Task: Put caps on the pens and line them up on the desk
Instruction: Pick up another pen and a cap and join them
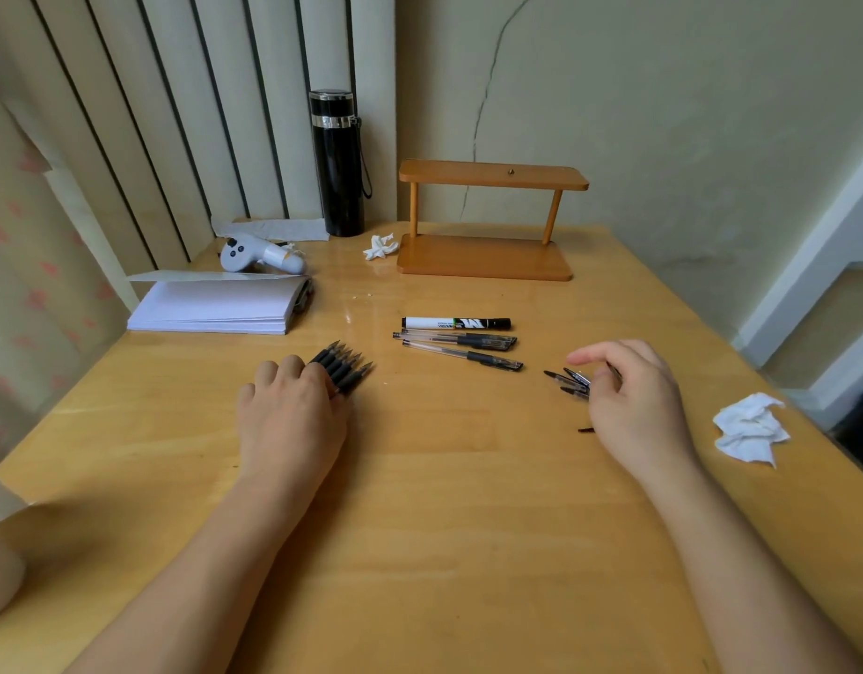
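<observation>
My left hand [293, 420] lies palm down on a bundle of several uncapped black pens [344, 367], whose tips fan out up and right past my fingers. My right hand [634, 396] hovers with curled fingers over a small heap of loose pen caps [568, 381]; whether it grips one I cannot tell. One more cap [585, 430] lies by my right palm. Between the hands and further back lie a capped black-and-white marker [456, 324] and two capped clear gel pens [456, 340] [463, 356], roughly parallel.
On the wooden desk [444, 479] a white paper stack [215, 304] sits at the left with a grey controller [259, 255] behind it. A black flask [339, 163] and a small wooden shelf [488, 221] stand at the back. Crumpled tissues [750, 428] [381, 246] lie at right and back.
</observation>
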